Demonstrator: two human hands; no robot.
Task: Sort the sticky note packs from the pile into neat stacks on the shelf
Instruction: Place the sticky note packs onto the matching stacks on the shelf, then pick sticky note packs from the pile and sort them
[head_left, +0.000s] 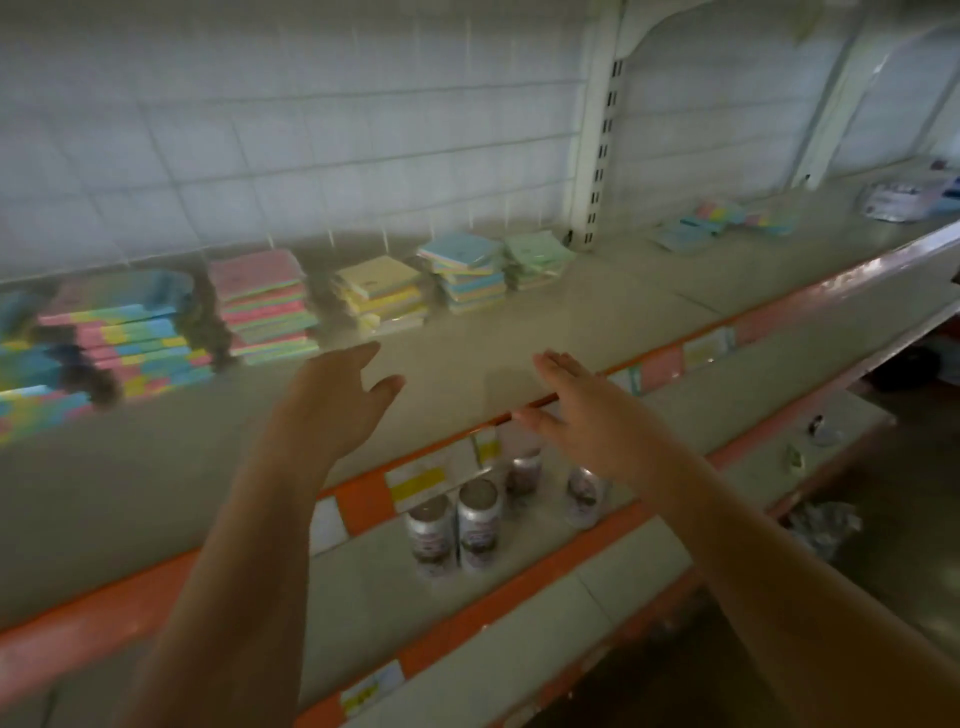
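Note:
Sticky note packs stand in stacks along the back of the shelf (545, 332): a multicolour stack (135, 338) at the left, a pink-topped stack (265, 306), a yellow stack (382, 299), a blue-topped stack (465, 273) and a green stack (537, 260). A loose pile of packs (722, 223) lies further right, past the upright. My left hand (332, 405) hovers open over the shelf in front of the pink and yellow stacks. My right hand (576, 410) is open above the shelf's front edge. Neither hand holds anything. The frame is blurred.
A white slotted upright (602, 135) divides the shelf bays. A plastic-wrapped packet (893, 200) lies at the far right. The lower shelf holds several cans (478, 525) and crumpled plastic (821, 525). The shelf edges are orange with price tags (418, 480).

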